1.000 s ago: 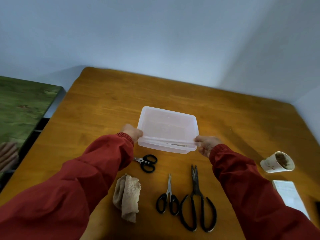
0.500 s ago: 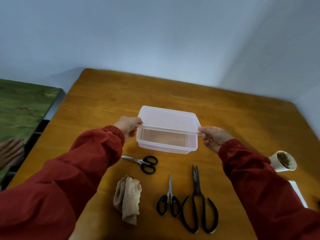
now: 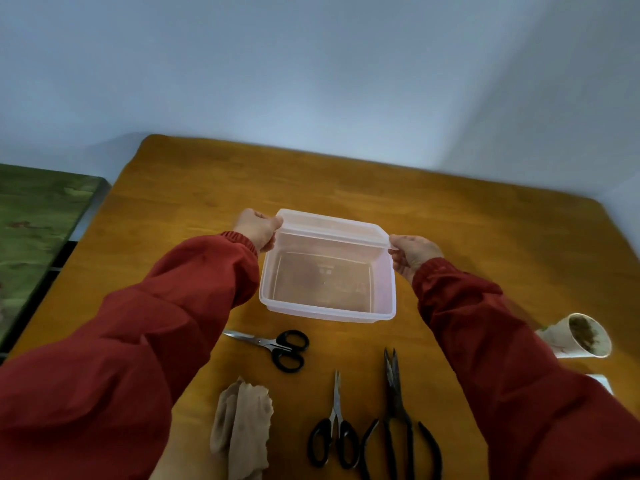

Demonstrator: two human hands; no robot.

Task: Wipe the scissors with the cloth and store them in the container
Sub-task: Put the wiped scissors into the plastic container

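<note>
A clear plastic container (image 3: 325, 311) stands open in the middle of the wooden table. Its translucent lid (image 3: 330, 225) hovers over the container's far edge, held at its left end by my left hand (image 3: 258, 227) and at its right end by my right hand (image 3: 412, 252). In front of the container lie three pairs of scissors: a small black-handled pair (image 3: 277, 346) pointing left, another small black-handled pair (image 3: 334, 434) pointing away, and a large dark all-metal pair (image 3: 398, 420) beside it. A crumpled beige cloth (image 3: 242, 431) lies at the front left.
A stained paper cup (image 3: 578, 337) lies on its side at the right, with a white object (image 3: 599, 381) just in front of it. A green surface (image 3: 31, 237) adjoins the table's (image 3: 467, 216) left edge. Walls close the far side.
Both hands have lifted the lid off the container and carried it toward the far edge, so the container's inside now shows.
</note>
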